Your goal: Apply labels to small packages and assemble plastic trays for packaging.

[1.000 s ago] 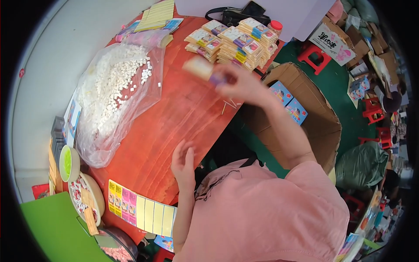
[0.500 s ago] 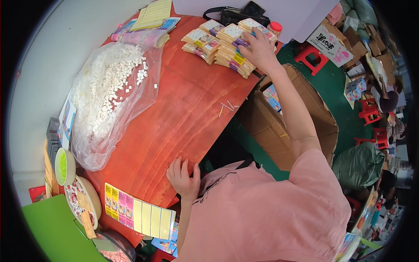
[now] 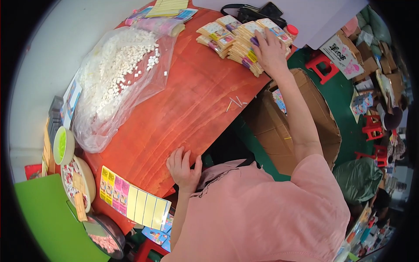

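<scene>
My right hand [image 3: 272, 56] reaches out to the far right corner of the table and rests over piles of small flat packets [image 3: 251, 37]. Its fingers are apart, lying across the upper packets; their undersides are hidden. The packets are cream with purple, yellow and printed labels, stacked in several uneven piles. Near the table's front edge, my left hand [image 3: 184, 170] lies with spread fingers on the red wood-grain table [image 3: 187, 105], holding nothing. Left of it is a sheet of stickers [image 3: 133, 198], yellow and pink at one end and bare at the other.
A clear plastic bag [image 3: 98, 126] of small white pieces spreads over the table's left. Bowls [image 3: 64, 146] stand at the left edge. Thin sticks [image 3: 235, 103] lie near the right edge. Behind the packets are a black bag [image 3: 248, 15] and a red-lidded jar [image 3: 291, 30]. A cardboard box [image 3: 270, 131] stands below.
The view has shifted, so the table things appear farther right at the back. My right hand stays over the packets, and my left hand keeps its place at the table edge.
</scene>
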`<move>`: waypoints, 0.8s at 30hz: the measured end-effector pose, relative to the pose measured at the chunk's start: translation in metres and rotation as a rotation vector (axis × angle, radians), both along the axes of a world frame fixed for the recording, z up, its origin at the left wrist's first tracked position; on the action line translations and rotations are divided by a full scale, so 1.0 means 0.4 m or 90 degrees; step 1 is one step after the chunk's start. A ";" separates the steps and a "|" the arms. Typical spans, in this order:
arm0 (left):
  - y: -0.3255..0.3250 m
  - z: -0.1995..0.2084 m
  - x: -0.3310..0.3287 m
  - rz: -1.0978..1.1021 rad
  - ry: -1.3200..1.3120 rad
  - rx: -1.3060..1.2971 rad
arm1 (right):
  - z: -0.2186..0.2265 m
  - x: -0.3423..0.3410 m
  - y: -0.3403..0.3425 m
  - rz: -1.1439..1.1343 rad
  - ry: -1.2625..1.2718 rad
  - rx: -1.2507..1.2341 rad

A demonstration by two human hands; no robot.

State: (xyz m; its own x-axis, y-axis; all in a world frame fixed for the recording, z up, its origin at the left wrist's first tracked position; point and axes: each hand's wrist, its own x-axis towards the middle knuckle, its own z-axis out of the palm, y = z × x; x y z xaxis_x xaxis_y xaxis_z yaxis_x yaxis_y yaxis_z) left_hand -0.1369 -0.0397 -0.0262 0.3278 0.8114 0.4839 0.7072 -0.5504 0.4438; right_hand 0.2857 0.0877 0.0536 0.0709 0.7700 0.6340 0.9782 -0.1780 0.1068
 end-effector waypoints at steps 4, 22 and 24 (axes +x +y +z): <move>-0.003 0.001 -0.016 0.016 -0.018 0.003 | 0.009 -0.059 -0.013 0.051 0.003 0.082; -0.288 -0.037 -0.525 0.765 0.021 0.183 | -0.203 -0.719 -0.139 0.611 0.350 -0.187; -0.284 -0.066 -0.516 0.840 -0.325 0.074 | -0.195 -0.777 -0.159 0.660 0.316 -0.230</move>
